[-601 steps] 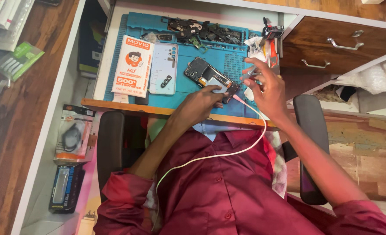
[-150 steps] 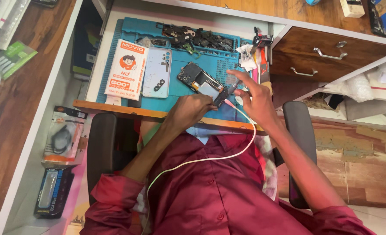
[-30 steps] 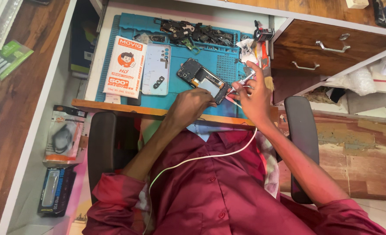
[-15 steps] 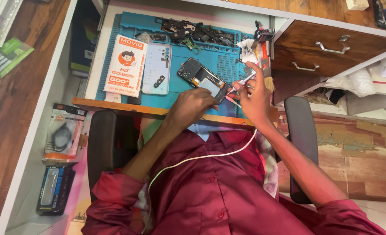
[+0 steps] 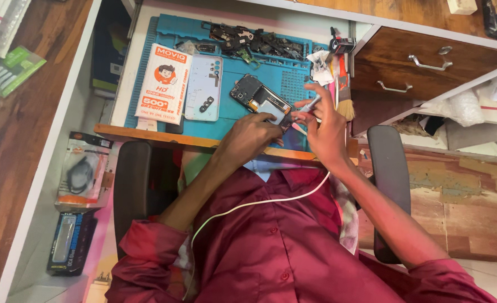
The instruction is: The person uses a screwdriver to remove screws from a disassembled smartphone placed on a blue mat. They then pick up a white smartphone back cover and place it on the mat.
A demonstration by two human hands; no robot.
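mat (image 5: 293, 84): big blue work mat on the desk
phone (image 5: 259, 101): opened up, lying on the mat's near edge
left hand (image 5: 251, 134): pressed down on the phone's near end
right hand (image 5: 327, 126): fingers pinching a thin tool (image 5: 310, 105) just beside the phone

The work mat (image 5: 243, 120) is teal blue, with a grid of small squares towards its right side. On it lies a pale blue phone back cover (image 5: 203, 88) with dark camera holes, and left of that a white packet (image 5: 163, 84) with orange bands and an orange cartoon figure. The opened phone (image 5: 259, 101) is black and grey inside. At the far edge sits a heap of black parts (image 5: 254, 40). The shirt (image 5: 271, 247) is deep maroon, crossed by a white cable (image 5: 259, 203). The drawer front (image 5: 422, 64) on the right is dark brown wood with silver handles. The chair armrests (image 5: 132, 191) are black. The brush (image 5: 345, 101) has tan bristles.
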